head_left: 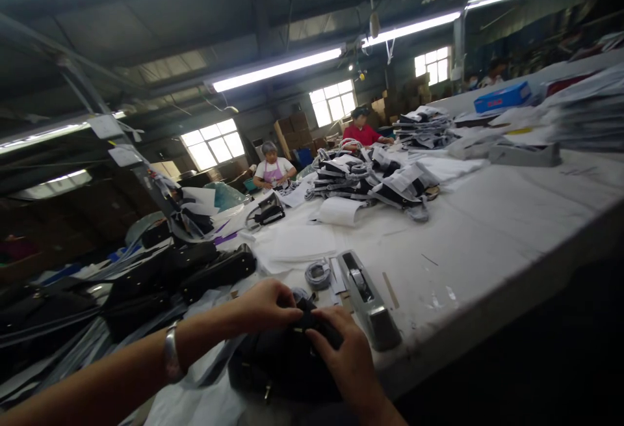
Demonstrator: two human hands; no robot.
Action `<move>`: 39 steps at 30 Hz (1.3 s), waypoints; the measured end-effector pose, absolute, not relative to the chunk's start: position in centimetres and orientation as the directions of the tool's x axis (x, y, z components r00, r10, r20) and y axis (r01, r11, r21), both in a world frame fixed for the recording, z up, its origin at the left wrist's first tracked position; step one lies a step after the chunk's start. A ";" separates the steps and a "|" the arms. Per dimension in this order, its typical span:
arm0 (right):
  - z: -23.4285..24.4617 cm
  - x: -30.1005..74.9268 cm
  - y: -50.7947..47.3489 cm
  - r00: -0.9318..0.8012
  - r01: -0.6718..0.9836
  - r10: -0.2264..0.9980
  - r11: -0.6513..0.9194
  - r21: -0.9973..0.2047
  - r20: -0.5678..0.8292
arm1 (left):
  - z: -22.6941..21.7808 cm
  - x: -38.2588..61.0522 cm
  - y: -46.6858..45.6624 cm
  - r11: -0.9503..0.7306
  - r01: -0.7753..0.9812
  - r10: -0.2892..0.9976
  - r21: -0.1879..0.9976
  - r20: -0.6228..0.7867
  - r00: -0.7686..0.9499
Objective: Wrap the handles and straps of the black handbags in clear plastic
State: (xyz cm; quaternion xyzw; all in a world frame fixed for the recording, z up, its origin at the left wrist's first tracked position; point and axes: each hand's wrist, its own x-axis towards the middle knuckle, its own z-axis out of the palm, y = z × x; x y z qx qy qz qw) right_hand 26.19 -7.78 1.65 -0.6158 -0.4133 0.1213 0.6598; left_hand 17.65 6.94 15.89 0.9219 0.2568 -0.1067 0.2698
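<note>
Black bag (280, 367), one: your left grip (268, 304) and right grip (347, 348) both pinch its upper part. Grey tape dispenser (375, 315), one: on the white surface (468, 250), beside your right grip.

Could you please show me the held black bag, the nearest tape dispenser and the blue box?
Black bag (283, 362): head view, its dark side.
Tape dispenser (370, 302): head view, middle of its body.
Blue box (502, 99): head view, its long side.

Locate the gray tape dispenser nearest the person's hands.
In the head view, the gray tape dispenser lies on the white table in the lower half, right of centre, just beyond the right hand and right of a small gray coil.
</note>
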 end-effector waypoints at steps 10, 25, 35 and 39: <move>0.8 25.8 -7.4 0.620 0.433 0.627 0.228 -0.872 0.472 | 15.9 19.0 6.0 -0.758 0.544 0.430 0.360 -0.352 0.832; 0.5 25.5 -7.3 0.620 0.437 0.598 0.274 -0.857 0.507 | 15.0 19.4 4.8 -0.892 0.427 0.372 0.147 -0.299 0.879; 1.7 27.2 -8.2 0.643 0.259 0.669 0.268 -0.928 0.373 | 14.8 18.5 4.0 -0.935 0.326 0.303 0.138 -0.161 0.939; 1.8 27.5 -9.0 0.632 0.126 0.703 0.323 -0.938 0.327 | 14.3 18.1 3.7 -0.949 0.268 0.241 0.165 -0.166 0.956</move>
